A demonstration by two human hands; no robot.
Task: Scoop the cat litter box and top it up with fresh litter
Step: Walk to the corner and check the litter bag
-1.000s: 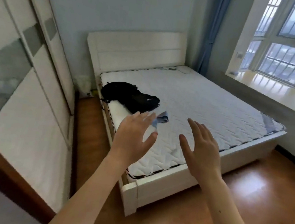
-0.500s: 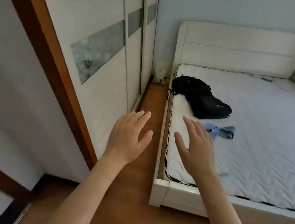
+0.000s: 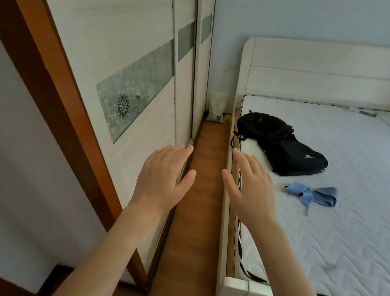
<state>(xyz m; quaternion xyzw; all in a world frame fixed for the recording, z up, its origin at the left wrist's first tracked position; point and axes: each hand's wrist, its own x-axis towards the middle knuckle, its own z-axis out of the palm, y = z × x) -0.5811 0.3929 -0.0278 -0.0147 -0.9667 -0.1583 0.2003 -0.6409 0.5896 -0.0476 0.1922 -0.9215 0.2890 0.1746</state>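
No litter box or scoop shows in the head view. A pale bag (image 3: 216,106) stands on the floor at the far end of the narrow gap between wardrobe and bed; I cannot tell what it holds. My left hand (image 3: 164,177) is raised in front of me with fingers straight, empty, over the wardrobe's lower edge. My right hand (image 3: 249,187) is raised beside it, fingers straight and empty, over the bed's near side rail.
A white sliding-door wardrobe (image 3: 134,71) lines the left. A white bed (image 3: 328,213) fills the right, with a black backpack (image 3: 280,143) and a blue cloth (image 3: 313,195) on its mattress. A strip of wooden floor (image 3: 205,198) runs between them.
The view has swung left from the bed and window toward the wardrobe and the floor gap. Both hands stay raised and empty in front of me.
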